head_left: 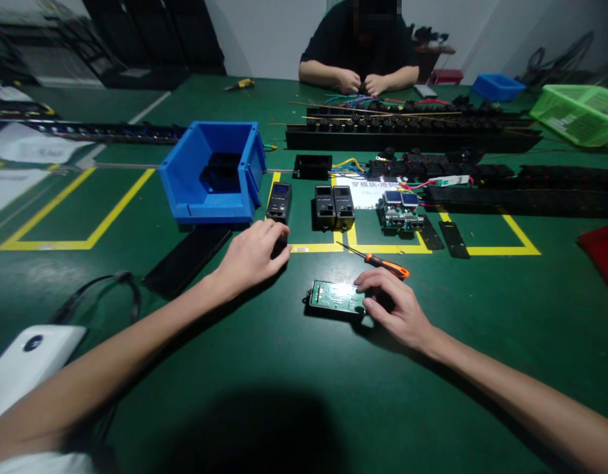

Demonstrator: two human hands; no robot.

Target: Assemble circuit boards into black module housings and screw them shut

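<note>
My right hand (395,309) rests on the green table, its curled fingers gripping the right end of a green circuit board (333,297) that lies flat in a black housing. An orange-handled screwdriver (378,261) lies just beyond that hand. My left hand (252,255) lies knuckles up near the yellow tape line, fingers curled over something small and dark that I cannot make out. Just past it stands a black module (279,201) with a small display.
A blue bin (212,172) stands behind my left hand, a black flat plate (188,259) beside it. Two black modules (334,206), a bare board assembly (401,210) and long black power strips (412,135) lie further back. Another person (360,56) works opposite. A green basket (580,112) sits far right.
</note>
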